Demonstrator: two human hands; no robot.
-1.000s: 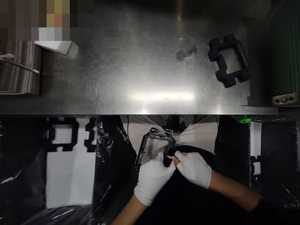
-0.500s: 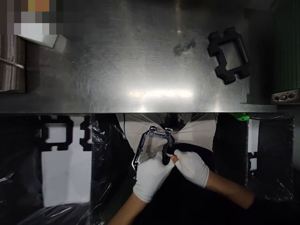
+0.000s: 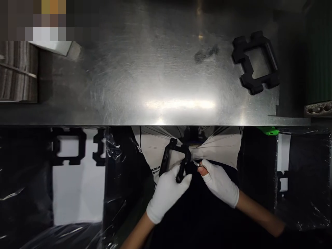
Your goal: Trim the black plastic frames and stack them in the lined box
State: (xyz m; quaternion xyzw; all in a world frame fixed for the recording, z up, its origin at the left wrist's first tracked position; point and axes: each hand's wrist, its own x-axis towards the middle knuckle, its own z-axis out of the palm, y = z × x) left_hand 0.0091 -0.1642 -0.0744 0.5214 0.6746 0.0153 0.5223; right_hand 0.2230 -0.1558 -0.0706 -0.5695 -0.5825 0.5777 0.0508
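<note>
The left hand (image 3: 167, 193) and right hand (image 3: 220, 183) wear plain white gloves (image 3: 157, 207) that stop at the wrist. The right thumb (image 3: 203, 171) pokes out bare. A black sleeve (image 3: 294, 228) shows toward four o'clock; black clothes (image 3: 193, 218) fill six o'clock.

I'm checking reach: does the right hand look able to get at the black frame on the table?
Probably yes: past the table edge, nothing visible blocks the right hand from the black frame, though that hand grips something shiny.
</note>
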